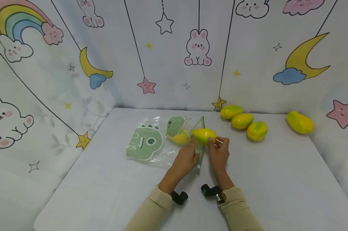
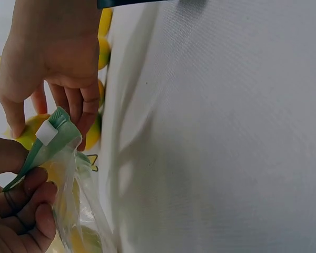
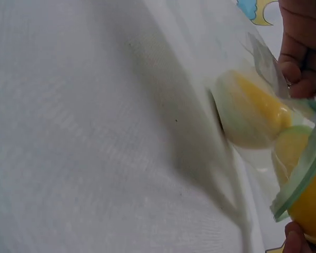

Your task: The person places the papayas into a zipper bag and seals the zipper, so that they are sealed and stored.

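A clear zip bag (image 1: pixel 165 157) with a green dinosaur print lies on the white table, its green zip edge (image 2: pixel 55 138) held up at the right side. My left hand (image 1: pixel 186 158) grips that edge, index finger extended, below the white slider (image 2: pixel 47 133). My right hand (image 1: pixel 219 154) pinches a yellow-green mango (image 1: pixel 204 136) at its right end. This mango is at the bag's mouth, its left end overlapping the zip edge; how far in it reaches, I cannot tell. Other yellow fruit (image 3: pixel 247 110) shows through the clear plastic inside.
Three mangoes lie in a slanting row behind my right hand, the nearest mango (image 1: pixel 257 130) closest to it. A lone mango (image 1: pixel 300 122) rests at the table's back right corner. Printed cloth (image 1: pixel 174 57) rises behind the table (image 1: pixel 104 192).
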Tool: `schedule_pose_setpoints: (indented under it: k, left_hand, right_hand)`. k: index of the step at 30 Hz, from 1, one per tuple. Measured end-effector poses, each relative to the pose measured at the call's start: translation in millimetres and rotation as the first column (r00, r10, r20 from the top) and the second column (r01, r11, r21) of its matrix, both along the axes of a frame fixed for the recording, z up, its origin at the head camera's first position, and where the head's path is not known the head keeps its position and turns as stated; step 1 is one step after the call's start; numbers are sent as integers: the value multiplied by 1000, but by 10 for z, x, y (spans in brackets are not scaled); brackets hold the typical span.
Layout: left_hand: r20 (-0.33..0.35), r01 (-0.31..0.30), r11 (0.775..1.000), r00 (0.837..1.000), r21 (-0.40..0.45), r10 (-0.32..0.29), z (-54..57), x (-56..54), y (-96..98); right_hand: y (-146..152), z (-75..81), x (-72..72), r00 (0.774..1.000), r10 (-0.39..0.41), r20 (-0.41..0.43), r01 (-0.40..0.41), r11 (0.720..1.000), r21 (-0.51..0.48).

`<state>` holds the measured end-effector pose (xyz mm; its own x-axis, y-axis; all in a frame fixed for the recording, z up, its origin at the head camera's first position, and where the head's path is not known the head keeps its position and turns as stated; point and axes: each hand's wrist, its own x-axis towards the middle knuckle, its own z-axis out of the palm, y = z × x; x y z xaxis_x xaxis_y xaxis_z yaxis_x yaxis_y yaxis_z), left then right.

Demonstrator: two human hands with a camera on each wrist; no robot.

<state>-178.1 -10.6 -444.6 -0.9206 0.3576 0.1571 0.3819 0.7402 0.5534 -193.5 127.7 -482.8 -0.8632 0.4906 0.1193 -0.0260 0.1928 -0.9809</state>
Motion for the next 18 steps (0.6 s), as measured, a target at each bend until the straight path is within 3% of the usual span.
schedule_pose_setpoints:
  k: [10,18]
  left_hand:
    - [-37,27,999,999,-43,-29,7,10,18]
    - [-62,59,997,996,-56,-62,20,17,31]
  right_hand:
    - [-80,-27,13,996,57,68,-49,993,-109]
    - [-91,22,4,988,79,130,-68,994,-84]
